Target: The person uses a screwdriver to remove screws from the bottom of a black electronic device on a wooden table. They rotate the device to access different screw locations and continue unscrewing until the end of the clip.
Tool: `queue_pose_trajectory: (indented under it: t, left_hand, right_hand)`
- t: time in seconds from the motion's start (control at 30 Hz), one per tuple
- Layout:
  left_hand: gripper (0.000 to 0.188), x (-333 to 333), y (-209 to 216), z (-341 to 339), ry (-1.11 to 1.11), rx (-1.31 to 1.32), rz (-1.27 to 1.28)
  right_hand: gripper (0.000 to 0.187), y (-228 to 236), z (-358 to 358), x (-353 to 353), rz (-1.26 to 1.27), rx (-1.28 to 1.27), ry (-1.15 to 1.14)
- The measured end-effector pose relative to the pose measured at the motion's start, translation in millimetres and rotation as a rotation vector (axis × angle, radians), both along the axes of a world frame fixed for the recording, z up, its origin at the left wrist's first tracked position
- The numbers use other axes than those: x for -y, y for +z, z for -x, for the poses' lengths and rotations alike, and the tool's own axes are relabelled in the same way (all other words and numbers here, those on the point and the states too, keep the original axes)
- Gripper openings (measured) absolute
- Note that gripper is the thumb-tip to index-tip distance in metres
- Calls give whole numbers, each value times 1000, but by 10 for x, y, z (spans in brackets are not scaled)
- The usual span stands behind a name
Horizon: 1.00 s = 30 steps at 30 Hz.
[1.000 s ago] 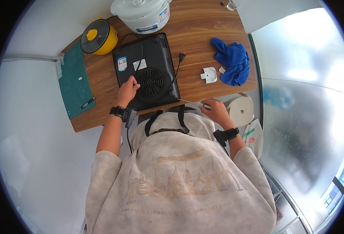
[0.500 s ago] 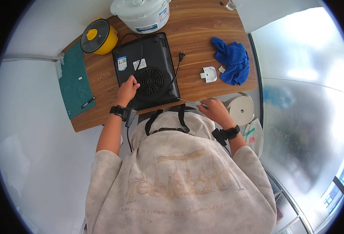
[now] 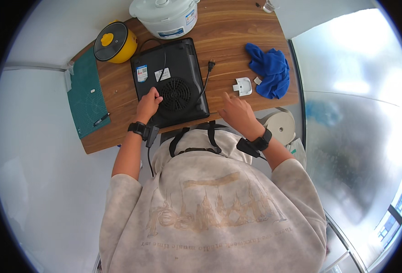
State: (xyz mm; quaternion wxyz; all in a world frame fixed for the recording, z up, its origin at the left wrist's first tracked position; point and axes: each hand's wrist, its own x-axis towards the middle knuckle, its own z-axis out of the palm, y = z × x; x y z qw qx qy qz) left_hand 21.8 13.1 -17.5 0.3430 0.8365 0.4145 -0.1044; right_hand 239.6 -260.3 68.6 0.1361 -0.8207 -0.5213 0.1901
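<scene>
A black induction cooker (image 3: 146, 98) lies underside up on the wooden table, its round fan grille showing. My left hand (image 3: 148, 105) rests over its left front part beside the grille, fingers closed; whether a small thing is between them is hidden. My right hand (image 3: 238, 113) is over the table's front edge, just right of the cooker, back of the hand up. Its fingers are curled and whatever they hold is hidden beneath them. The cooker's power plug (image 3: 211, 65) lies to its right. Beyond my right hand sits a white plastic piece (image 3: 243, 86).
A blue cloth (image 3: 274, 75) lies at the right. At the back stand a white rice cooker (image 3: 164, 20) and a yellow pot (image 3: 119, 48). A green cutting mat (image 3: 85, 86) with a black pen (image 3: 101, 119) covers the left. A white roll (image 3: 280, 128) stands below the right edge.
My right hand has moved up and left from below the table edge. The screwdriver it held at the cooker's corner no longer shows. My left hand has stayed in place.
</scene>
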Motion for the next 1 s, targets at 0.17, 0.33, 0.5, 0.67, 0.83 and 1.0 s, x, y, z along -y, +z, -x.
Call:
queue_pose_trajectory:
  t: [0.17, 0.33, 0.5, 0.67, 0.83, 1.0]
  left_hand:
    - [23, 4, 10, -9, 6, 6, 5]
    - [23, 35, 34, -12, 24, -1, 14]
    - [22, 28, 26, -4, 11, 17, 7]
    - [22, 13, -9, 8, -4, 4, 3]
    - [22, 19, 4, -3, -4, 12, -6]
    - [22, 36, 47, -9, 8, 23, 0]
  right_hand:
    - [26, 147, 38, -272, -65, -65, -71]
    - [24, 153, 13, -314, -131, -236, -143]
    - [23, 161, 8, -250, -209, -283, -100]
    - [28, 212, -36, -330, 90, 70, 15]
    - [33, 231, -16, -461, -12, -48, 113]
    - [38, 247, 14, -476, -190, -133, 178]
